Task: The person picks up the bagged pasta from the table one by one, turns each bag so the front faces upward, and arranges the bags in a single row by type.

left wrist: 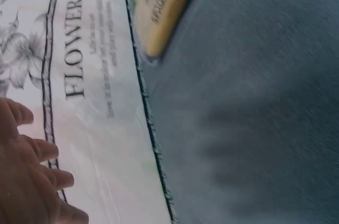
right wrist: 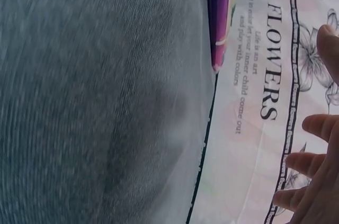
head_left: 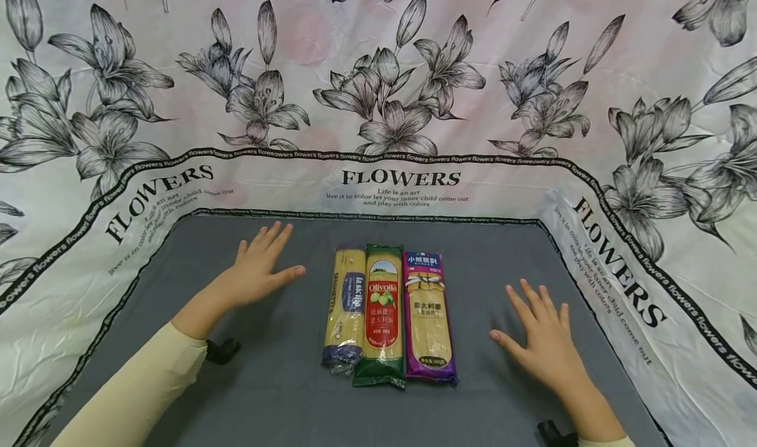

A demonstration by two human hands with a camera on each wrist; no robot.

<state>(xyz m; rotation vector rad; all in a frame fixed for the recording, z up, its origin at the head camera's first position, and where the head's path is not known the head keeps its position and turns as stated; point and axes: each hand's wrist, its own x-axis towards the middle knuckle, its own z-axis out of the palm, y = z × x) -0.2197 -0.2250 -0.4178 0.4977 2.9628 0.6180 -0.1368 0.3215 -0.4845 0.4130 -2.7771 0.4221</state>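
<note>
Three packs of spaghetti lie side by side, upright to my view, in the middle of the grey cloth. On the left is a yellow pack with a blue label (head_left: 345, 309); in the centre, a green and red Olivoila pack (head_left: 383, 315); on the right, a purple and blue pack (head_left: 430, 319). My left hand (head_left: 254, 276), fingers spread, is to the left of the yellow pack, apart from it. To the right of the purple pack, my right hand (head_left: 541, 342) also has its fingers spread and holds nothing. Each wrist view shows just an end of the nearest pack.
Grey cloth (head_left: 284, 394) lies under the packs and hands. Around it runs a white border with "FLOWERS" lettering (head_left: 401, 178), and a flower-printed sheet (head_left: 390, 92) stands behind. Black wrist mounts (head_left: 223, 351) show at both wrists.
</note>
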